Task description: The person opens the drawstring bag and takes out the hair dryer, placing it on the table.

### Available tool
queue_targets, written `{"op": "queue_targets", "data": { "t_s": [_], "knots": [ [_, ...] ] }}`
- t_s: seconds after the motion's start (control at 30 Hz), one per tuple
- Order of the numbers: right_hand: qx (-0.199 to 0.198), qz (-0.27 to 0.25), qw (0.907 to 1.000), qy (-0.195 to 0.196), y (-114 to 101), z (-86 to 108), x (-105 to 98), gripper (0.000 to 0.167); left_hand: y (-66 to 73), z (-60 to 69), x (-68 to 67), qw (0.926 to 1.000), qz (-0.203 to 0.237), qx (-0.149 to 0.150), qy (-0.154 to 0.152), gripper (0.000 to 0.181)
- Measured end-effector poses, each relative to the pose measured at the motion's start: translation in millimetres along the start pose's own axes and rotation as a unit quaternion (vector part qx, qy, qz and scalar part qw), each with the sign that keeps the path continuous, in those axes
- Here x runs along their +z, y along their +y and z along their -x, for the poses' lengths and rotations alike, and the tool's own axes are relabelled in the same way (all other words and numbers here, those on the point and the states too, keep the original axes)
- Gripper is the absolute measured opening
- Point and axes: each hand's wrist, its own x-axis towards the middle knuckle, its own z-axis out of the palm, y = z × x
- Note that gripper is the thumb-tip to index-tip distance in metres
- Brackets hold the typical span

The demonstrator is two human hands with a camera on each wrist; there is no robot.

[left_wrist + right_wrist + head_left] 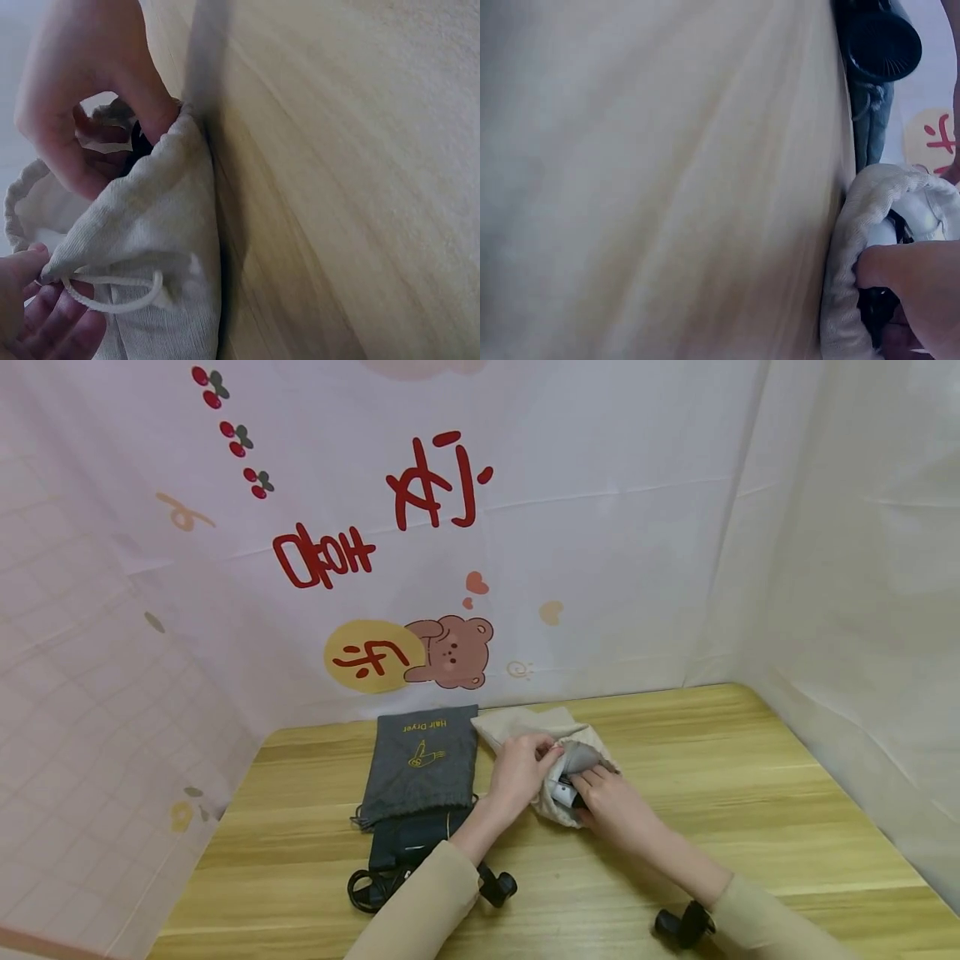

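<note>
A beige drawstring bag [555,722] lies on the table with its gathered mouth facing me. My left hand [521,768] pinches the rim of that mouth; in the left wrist view, the left fingers [64,319] are beside the white cord [112,300]. My right hand [611,802] reaches into the mouth, thumb and fingers curled about a black item [877,311], mostly hidden by the hand and cloth. Inside the opening a grey rounded surface [579,758] and a white piece [562,793] show.
Left of the bag lies a dark grey pouch [420,760] printed "Hair Dryer". Just below it is a dark hair dryer [416,835] with a coiled black cord [363,893], partly behind my left sleeve. A printed white cloth [600,527] hangs behind the wooden table [750,793].
</note>
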Motion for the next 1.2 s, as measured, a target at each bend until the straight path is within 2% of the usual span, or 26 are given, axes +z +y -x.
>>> {"op": "queue_targets", "data": {
  "t_s": [0.1, 0.2, 0.3, 0.47, 0.63, 0.77, 0.93, 1.03, 1.2],
  "knots": [
    [0.030, -0.013, 0.9991, -0.027, 2, -1.1, 0, 0.054, -0.8, -0.3, -0.8, 1.0000, 0.006, -0.001, 0.002, 0.015],
    [0.039, -0.019, 0.9985, -0.034, 2, -1.4, -1, 0.052, -2.1, -0.1, -1.0, 0.9999, 0.010, -0.001, -0.002, 0.015],
    [0.026, -0.012, 0.9992, -0.026, 2, -2.1, 0, 0.049, -2.6, 0.0, -0.5, 0.9997, 0.022, 0.007, -0.009, 0.018],
    [-0.004, 0.028, 0.9996, -0.006, -1, -5.6, -4, 0.045, 1.3, -1.6, 1.1, 0.9993, 0.032, 0.015, -0.012, 0.023],
    [-0.006, 0.056, 0.9982, 0.020, -15, -5.3, -18, 0.044, 5.4, -4.2, 2.6, 0.9999, 0.000, 0.011, 0.004, 0.021],
    [-0.022, 0.094, 0.9944, 0.043, -28, -3.4, -27, 0.043, 6.6, -5.2, 3.8, 0.9997, -0.018, 0.010, 0.016, 0.020],
    [-0.034, 0.104, 0.9926, 0.054, -38, -1.7, -26, 0.036, 5.5, -5.3, 6.1, 0.9995, -0.021, 0.006, 0.023, 0.019],
    [-0.030, 0.089, 0.9946, 0.042, -40, -0.5, -22, 0.032, 4.1, -5.5, 7.8, 0.9992, -0.030, 0.005, 0.026, 0.019],
    [-0.004, 0.075, 0.9971, 0.011, -37, 2.0, -15, 0.030, 2.4, -5.7, 9.6, 0.9990, -0.036, 0.005, 0.026, 0.018]
  ]
}}
